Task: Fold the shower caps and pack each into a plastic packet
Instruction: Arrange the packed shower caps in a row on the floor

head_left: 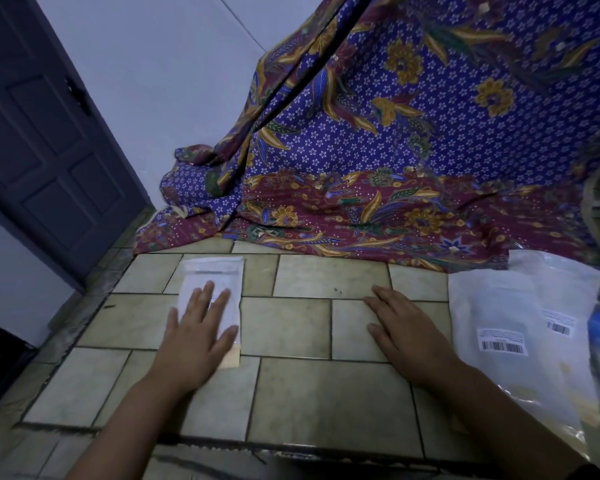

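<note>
On the tiled counter (291, 393), viewed from the head camera:

Item 1. Left hand (196, 332): laid flat, fingers spread and extended, palm down on a filled plastic packet (222, 282). Nothing is gripped; the hand presses rather than holds.

Item 2. Filled plastic packet: white, flat, rectangular, with a seal strip across its far end. Its long axis runs away from the person, roughly in line with the left forearm. The near half lies under the left hand; the far half shows clear. A small printed label is partly hidden by the fingers. Contents look pale and folded, presumably a shower cap, though this cannot be confirmed.

Item 3. Right hand (404, 336): open, flat, palm down on bare tile, holding nothing. It lies well apart from the filled packet, across the middle of the counter.

Item 4. Stock of packets (499, 317): translucent white bags with barcode labels, overlapping at the right edge of the counter, just beside the right hand and to its right. Long axes also run away from the person. The right hand is clearly the nearer one for the next pick.

Item 5. Patterned cloth (413, 150): blue, maroon and gold, draped behind the counter.

Item 6. Dark door (42, 133): far left.
</note>
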